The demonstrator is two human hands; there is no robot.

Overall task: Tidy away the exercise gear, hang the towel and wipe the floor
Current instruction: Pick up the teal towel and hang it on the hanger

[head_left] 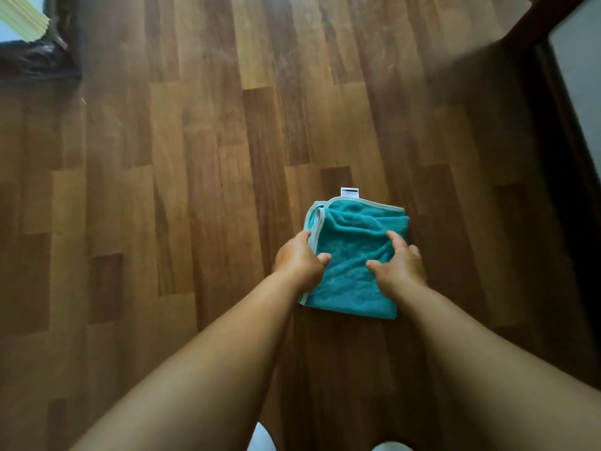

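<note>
A folded teal towel (353,255) with a pale trim and a white label lies flat on the wooden floor (162,190), right of centre. My left hand (300,255) rests on its left edge, thumb on the cloth and fingers along the trim. On the towel's right half, my right hand (401,260) presses down with fingers spread. Both arms reach forward from the bottom of the view. The cloth bunches into folds just beyond my fingers.
A dark fringed rug (39,56) and a pale green ribbed object (24,14) sit in the far left corner. A dark wooden frame (559,151) and a white wall (582,76) run along the right. Two white shapes (261,439) show at the bottom edge.
</note>
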